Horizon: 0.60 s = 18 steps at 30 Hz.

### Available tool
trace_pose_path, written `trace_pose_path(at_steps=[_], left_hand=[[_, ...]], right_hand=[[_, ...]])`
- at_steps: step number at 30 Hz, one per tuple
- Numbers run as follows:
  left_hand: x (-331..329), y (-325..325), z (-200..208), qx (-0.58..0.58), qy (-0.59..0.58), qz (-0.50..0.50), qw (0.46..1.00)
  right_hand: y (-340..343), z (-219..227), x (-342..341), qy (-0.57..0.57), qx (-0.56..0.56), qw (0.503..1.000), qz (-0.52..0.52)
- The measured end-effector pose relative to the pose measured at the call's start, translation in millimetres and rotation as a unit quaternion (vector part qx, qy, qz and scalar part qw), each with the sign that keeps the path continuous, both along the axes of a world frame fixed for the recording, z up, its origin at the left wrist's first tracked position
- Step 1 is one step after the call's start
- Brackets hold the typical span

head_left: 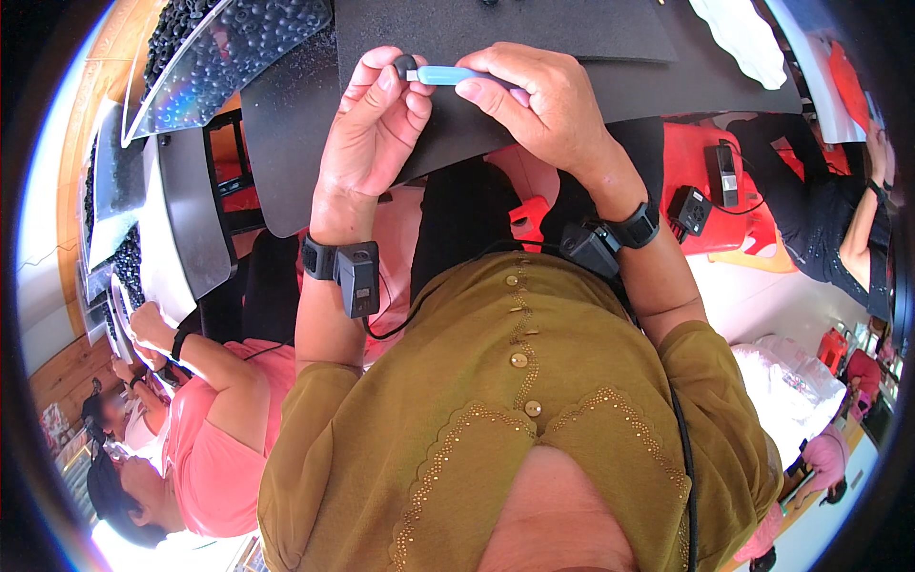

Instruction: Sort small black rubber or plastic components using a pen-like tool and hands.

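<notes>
Above the near edge of the dark table [457, 119], my two hands meet. My left hand [376, 133] pinches a small round black part [406, 67] between thumb and fingertips. In my right hand [538, 100] is a slim tool with a light blue handle [443, 75], held between thumb and forefinger. The tool's short pale tip points left and meets the black part; whether it goes into it I cannot tell. Fingers partly cover both items.
A clear bin [224, 71] full of small black parts stands at the upper left. A dark mat [505, 33] lies on the table, and a white sheet-like thing [739, 38] is at the upper right. Co-workers sit on both sides, one in a pink shirt [224, 458] at left.
</notes>
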<state>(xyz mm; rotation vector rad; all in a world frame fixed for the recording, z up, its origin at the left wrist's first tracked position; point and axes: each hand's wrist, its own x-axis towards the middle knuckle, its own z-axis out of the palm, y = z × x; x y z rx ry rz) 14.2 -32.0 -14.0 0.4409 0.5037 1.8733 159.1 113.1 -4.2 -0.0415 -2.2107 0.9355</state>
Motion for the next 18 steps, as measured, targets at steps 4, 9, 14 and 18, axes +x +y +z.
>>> trace_pose_path(at_steps=[4,9,14,18], left_hand=[[-0.3,-0.4,-0.7,-0.001,0.003,0.003,1.0],[-1.1,-0.4,-2.1,0.007,-0.002,-0.001,1.0],[0.5,-0.5,-1.7,-0.001,-0.011,0.005,1.0],[-0.1,-0.5,-2.1,0.005,-0.015,0.005,1.0]], right_hand=[[-0.4,0.7,-0.2,0.004,0.004,1.0,-0.001],[-1.7,1.5,-0.4,0.013,0.008,1.0,-0.007],[-1.8,0.0,-0.3,0.015,0.006,1.0,-0.012],[-4.8,3.5,0.2,-0.015,0.004,0.999,-0.042]])
